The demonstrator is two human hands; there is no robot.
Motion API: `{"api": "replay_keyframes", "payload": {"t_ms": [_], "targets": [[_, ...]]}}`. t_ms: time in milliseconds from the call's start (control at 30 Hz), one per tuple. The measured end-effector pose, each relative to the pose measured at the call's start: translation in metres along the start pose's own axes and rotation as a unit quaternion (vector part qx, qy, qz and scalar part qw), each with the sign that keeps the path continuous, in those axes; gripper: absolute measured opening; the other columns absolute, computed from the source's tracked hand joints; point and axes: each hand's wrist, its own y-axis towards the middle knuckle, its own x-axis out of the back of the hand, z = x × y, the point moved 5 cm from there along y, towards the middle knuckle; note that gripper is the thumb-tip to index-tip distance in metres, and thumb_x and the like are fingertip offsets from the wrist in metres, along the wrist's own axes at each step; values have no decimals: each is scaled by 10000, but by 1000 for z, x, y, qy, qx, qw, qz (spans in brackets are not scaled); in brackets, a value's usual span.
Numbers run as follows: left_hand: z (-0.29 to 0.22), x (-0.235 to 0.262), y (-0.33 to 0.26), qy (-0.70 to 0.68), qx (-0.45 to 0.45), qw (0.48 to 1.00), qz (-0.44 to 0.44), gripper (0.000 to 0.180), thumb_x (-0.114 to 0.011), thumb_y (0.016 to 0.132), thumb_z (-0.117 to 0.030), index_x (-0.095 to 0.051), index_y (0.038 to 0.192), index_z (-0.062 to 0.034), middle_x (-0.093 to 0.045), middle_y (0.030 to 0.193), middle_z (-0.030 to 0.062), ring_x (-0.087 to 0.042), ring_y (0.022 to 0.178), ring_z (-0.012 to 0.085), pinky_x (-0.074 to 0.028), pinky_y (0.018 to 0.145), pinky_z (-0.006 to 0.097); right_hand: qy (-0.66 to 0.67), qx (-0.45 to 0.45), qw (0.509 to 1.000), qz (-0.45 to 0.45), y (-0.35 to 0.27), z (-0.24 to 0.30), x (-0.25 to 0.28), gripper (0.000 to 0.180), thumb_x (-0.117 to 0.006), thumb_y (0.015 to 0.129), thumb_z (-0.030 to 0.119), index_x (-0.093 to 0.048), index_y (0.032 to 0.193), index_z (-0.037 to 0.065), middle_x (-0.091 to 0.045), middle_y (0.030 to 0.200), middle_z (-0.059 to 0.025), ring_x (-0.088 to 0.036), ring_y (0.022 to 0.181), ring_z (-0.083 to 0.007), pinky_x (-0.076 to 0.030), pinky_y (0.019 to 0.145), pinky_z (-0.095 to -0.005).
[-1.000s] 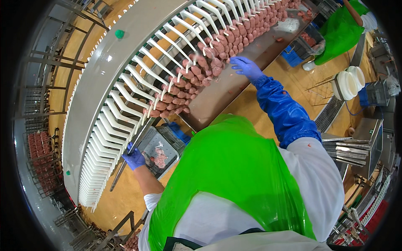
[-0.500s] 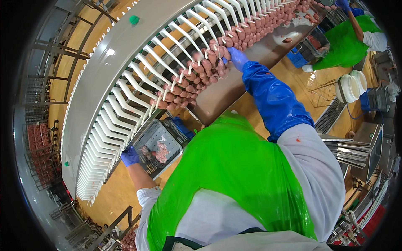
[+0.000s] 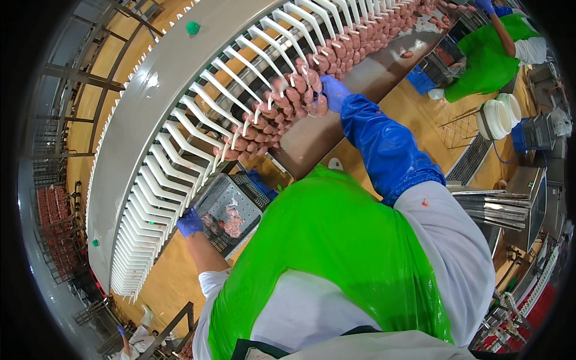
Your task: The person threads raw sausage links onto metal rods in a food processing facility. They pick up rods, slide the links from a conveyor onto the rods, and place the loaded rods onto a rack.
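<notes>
Strings of pink sausage links [image 3: 279, 114] hang in bunches from the white angled hooks [image 3: 198, 123] of a long curved rack. My right hand [image 3: 334, 93], in a blue-purple glove with a blue sleeve cover, is closed at the links beside the hooks; its fingertips are partly hidden by the sausages. A few links dangle just left of and below it. Lower left, my gloved left hand [image 3: 190, 222] is against the tips of bare hooks. Its fingers are mostly hidden, so its grip cannot be told.
The grey rack housing [image 3: 141, 90] curves along the left. A steel tray [image 3: 306, 147] lies under the sausages. Below stands a grey perforated crate [image 3: 246, 207] with meat scraps. Another person in a green apron [image 3: 489, 57] works upper right, near white buckets [image 3: 497, 120]. Lower left, another person's arm [image 3: 125, 343] shows.
My right hand has moved slightly left and down along the links, and the links beside it have shifted. My left hand stays by the hooks. Another person has come into view lower left.
</notes>
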Motion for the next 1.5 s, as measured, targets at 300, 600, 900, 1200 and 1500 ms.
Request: {"api": "replay_keyframes", "payload": {"t_ms": [300,600,900,1200,1500], "targets": [[8,-24,-27,87,-23,995,33,278,-480,999,-278,-642,1123,-89,-699,1078,58,-642,973,221,-502,871,337,-131,165,951,226,19,-31,-1,369,-393,1042,249,-505,1363,107,-561,1316,-41,-550,1163,-148,-456,980,-243],[14,18,29,68,24,997,-1,360,-417,1012,-257,-593,1234,-36,-637,1245,127,-583,1138,275,-446,1022,389,-123,56,990,-46,8,-45,-1,240,-487,997,291,-633,1074,116,-621,964,-14,-573,871,-125,-483,765,-262],[-2,12,23,335,-192,914,126,395,-461,1007,-296,-622,1207,4,-645,1241,163,-596,1159,305,-490,996,404,-252,37,967,-6,14,-31,15,256,-431,1021,176,-595,1187,72,-601,1003,-25,-568,901,-127,-507,769,-279],[-10,24,22,285,-202,930,115,292,-491,992,-238,-652,1108,-24,-698,1135,113,-648,1053,234,-520,914,369,-388,277,879,1,16,-17,-4,329,-573,928,176,-577,1240,71,-589,1068,-42,-573,919,-157,-503,779,-271],[4,8,19,193,-75,976,73,382,-423,1023,-271,-581,1246,-5,-626,1273,118,-574,1162,254,-436,1028,379,-36,97,993,-55,12,-31,10,177,-606,937,219,-622,1070,104,-556,840,30,-502,707,-68,-424,617,-220]]}}
